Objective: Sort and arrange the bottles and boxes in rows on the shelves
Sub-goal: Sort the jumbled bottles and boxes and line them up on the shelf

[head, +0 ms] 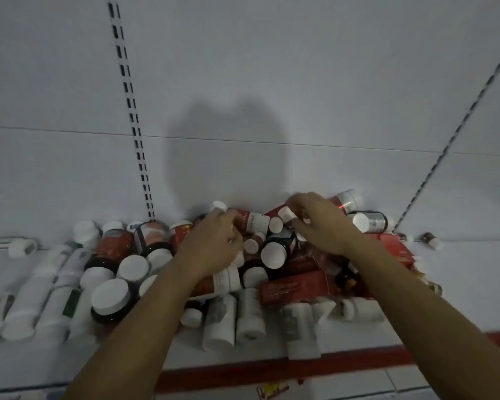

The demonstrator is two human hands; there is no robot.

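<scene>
Your left hand (214, 241) curls down into the heap on the shelf (468, 269), though blur hides whether it grips anything; your right hand (321, 223) pinches a white-capped bottle (286, 214) near the back wall. White bottles (41, 287) lie in rows at left, dark jars (110, 295) stand beside them, and red boxes (295, 287) lie tumbled at right.

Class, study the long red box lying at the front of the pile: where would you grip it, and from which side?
Probably across the middle of the red box, thumb and fingers on its two long edges, coming from above. It lies lengthwise on the pile with a broad face showing, while bottles crowd both ends.
</scene>
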